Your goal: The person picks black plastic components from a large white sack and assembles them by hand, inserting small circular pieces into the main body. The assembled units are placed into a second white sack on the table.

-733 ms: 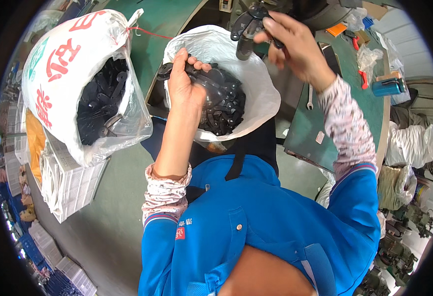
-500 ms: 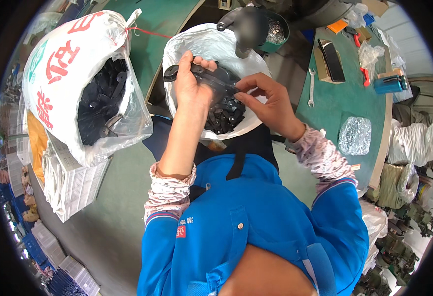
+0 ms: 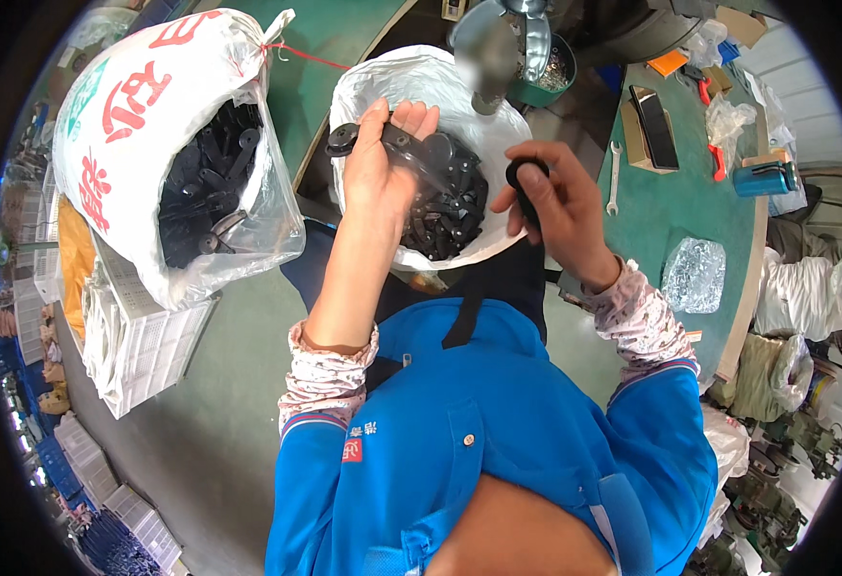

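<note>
My left hand (image 3: pixel 380 173) is palm up, its fingers curled round black parts. One flat black part (image 3: pixel 342 140) with a rounded end sticks out past the thumb; how many it holds is partly hidden. To its right, my right hand (image 3: pixel 565 206) grips another black part (image 3: pixel 529 192) with a round end, pinched between thumb and fingers. Both hands are over a bin lined with a white bag (image 3: pixel 392 79), my right hand at its right rim. A heap of black parts (image 3: pixel 452 226) lies inside it.
At left, a white sack (image 3: pixel 123 125) gapes open on more black parts (image 3: pixel 210 173). A blurred grey machine piece (image 3: pixel 488 62) hangs beyond the bin, beside a green tub (image 3: pixel 557 88) of small metal pieces. A wrench (image 3: pixel 615 178) and phone (image 3: pixel 653 125) lie on the right-hand bench.
My right hand has drawn away from my left to the right, carrying a black part. My left hand stays nearly in place. The dark arm by the machine piece no longer shows.
</note>
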Demonstrator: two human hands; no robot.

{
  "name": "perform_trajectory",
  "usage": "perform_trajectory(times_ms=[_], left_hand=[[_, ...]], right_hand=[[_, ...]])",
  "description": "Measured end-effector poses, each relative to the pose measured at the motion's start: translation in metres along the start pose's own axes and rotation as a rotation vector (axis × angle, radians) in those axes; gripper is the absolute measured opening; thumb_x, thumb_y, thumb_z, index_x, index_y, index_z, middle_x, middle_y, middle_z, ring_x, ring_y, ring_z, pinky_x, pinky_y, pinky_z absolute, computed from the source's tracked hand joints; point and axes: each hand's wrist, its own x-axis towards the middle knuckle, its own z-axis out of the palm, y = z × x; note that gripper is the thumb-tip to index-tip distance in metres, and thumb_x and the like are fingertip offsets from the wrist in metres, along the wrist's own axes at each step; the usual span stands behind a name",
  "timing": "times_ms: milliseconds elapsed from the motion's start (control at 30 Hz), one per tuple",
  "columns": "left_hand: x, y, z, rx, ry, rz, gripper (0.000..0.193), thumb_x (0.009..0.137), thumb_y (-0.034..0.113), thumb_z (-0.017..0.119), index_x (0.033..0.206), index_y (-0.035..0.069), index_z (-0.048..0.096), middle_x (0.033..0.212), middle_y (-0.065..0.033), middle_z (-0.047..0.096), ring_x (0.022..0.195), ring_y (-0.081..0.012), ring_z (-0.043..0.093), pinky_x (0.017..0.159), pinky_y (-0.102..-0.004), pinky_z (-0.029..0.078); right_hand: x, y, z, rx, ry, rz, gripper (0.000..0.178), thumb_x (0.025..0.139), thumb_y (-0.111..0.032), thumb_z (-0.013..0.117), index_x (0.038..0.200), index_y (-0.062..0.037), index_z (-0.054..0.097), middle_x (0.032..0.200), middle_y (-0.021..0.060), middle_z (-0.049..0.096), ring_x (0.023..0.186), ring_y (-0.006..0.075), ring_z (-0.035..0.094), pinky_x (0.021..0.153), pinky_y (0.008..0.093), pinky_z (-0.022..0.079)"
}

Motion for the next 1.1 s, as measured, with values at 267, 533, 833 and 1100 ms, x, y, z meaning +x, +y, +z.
perform_trajectory(times_ms=[267,533,833,1100], left_hand=[[-0.013,0.000,0.002,0.135,-0.103,-0.198,0.027,0.088,0.015,0.063,0.106,0.001,0.049,0.110,-0.0180,0.055,0.106,-0.0379,0.057,0.089,-0.0498,0.051],[-0.021,0.000,-0.005,0.256,-0.376,-0.418,0.033,0.091,0.025,0.060,0.116,0.003,0.053,0.108,-0.0188,0.061,0.097,-0.0314,0.062,0.084,-0.0408,0.054],[-0.027,-0.001,-0.008,0.408,-0.287,-0.289,0.033,0.093,0.022,0.060,0.120,0.006,0.050,0.081,-0.0040,0.052,0.065,-0.0093,0.049,0.046,-0.0192,0.039],[-0.021,-0.006,-0.002,0.377,-0.331,-0.097,0.037,0.093,0.010,0.056,0.128,0.006,0.045,0.085,-0.0061,0.052,0.068,-0.0114,0.048,0.056,-0.0244,0.043]], right_hand=[[0.013,-0.011,-0.012,-0.772,-0.214,-0.687,0.043,0.082,-0.013,0.062,0.125,-0.0126,0.057,0.087,0.0090,0.055,0.072,0.0252,0.056,0.059,0.0337,0.046],[0.039,-0.015,-0.016,-0.777,-0.131,-0.853,0.036,0.079,-0.003,0.065,0.113,-0.0114,0.063,0.098,0.0077,0.063,0.089,0.0276,0.062,0.072,0.0327,0.051],[0.116,-0.074,-0.045,0.024,0.197,-0.019,0.026,0.094,-0.013,0.053,0.111,0.0052,0.057,0.076,0.0064,0.064,0.047,0.0083,0.054,0.043,0.0214,0.042],[0.139,-0.062,-0.048,0.125,0.060,0.271,0.021,0.094,-0.011,0.053,0.105,0.0060,0.058,0.078,0.0066,0.063,0.050,0.0094,0.055,0.041,0.0210,0.044]])
